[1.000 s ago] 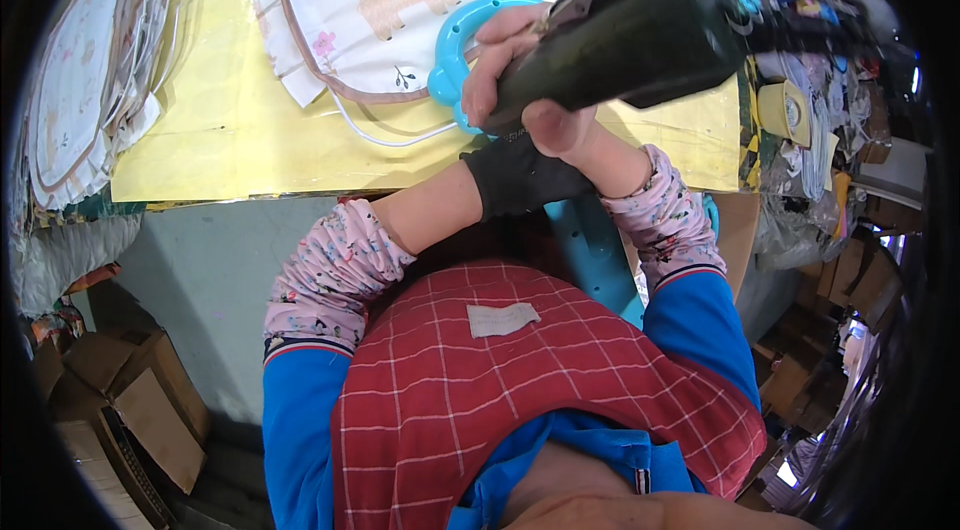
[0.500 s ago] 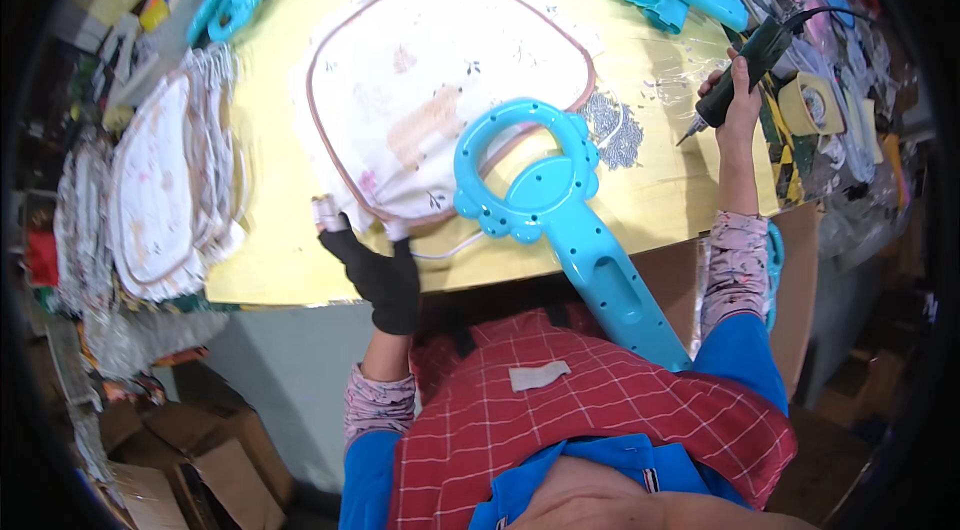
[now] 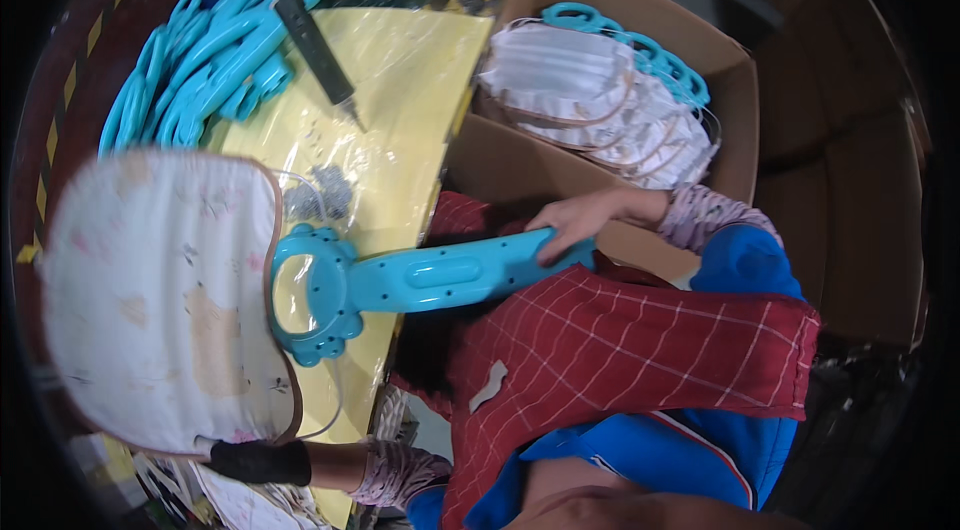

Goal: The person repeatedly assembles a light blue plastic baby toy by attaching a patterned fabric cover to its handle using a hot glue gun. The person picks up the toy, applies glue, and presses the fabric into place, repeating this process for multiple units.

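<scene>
My left hand (image 3: 258, 460), in a black glove, grips the lower edge of a padded white fabric panel (image 3: 150, 300) with brown piping and a small printed pattern. The panel looks lifted and tilted over the table's left part. A turquoise plastic piece (image 3: 440, 275), with a scalloped ring and a long hollow handle, lies against the panel's right edge. Bare fingers of my right hand (image 3: 575, 222) close round the handle's far end, near my apron. A thin white cord (image 3: 336, 400) loops out beside the ring. My left fingertips are partly hidden by the panel.
Beyond the panel, small grey screws (image 3: 325, 192) lie on the yellow tabletop (image 3: 400, 130). A dark electric screwdriver (image 3: 315, 50) hangs on its cable over it. Turquoise parts (image 3: 205, 60) are heaped at the far left. At right, a cardboard box (image 3: 735, 130) holds similar panels with turquoise rings.
My view has swung to the right. My right hand has let go of the screwdriver and taken the turquoise handle. The panel, flat on the table before, is raised by my left hand.
</scene>
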A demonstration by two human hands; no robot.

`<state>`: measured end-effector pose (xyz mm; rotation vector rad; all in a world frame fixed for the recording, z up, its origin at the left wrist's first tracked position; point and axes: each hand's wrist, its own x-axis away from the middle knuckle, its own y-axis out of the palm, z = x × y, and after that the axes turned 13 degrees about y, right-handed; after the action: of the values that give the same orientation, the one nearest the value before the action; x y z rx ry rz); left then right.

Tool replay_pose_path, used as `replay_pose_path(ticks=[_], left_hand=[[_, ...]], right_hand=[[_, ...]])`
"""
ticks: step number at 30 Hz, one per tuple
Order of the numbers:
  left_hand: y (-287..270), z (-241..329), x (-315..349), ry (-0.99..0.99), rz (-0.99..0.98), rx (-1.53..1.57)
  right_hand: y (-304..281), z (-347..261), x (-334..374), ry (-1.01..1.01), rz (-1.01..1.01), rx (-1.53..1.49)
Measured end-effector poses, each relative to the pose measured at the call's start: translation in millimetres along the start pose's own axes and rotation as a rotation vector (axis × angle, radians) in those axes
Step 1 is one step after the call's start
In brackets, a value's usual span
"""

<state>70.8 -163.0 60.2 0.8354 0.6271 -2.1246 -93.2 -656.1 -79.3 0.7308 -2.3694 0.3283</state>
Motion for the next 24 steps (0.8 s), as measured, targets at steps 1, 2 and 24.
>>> replay_pose_path(ticks=[1, 2, 24], left_hand=[[7, 51, 7, 0.18, -0.039, -0.118], [26, 103, 26, 0.15, 0.062, 0.118], [248, -2, 23, 0.372, -1.2, 0.357]], right_hand=[[4, 6, -5, -0.066, 0.014, -0.051], [4, -1, -7, -0.129, 0.034, -0.12], [-128, 300, 39, -0.216, 1.407, -1.124]])
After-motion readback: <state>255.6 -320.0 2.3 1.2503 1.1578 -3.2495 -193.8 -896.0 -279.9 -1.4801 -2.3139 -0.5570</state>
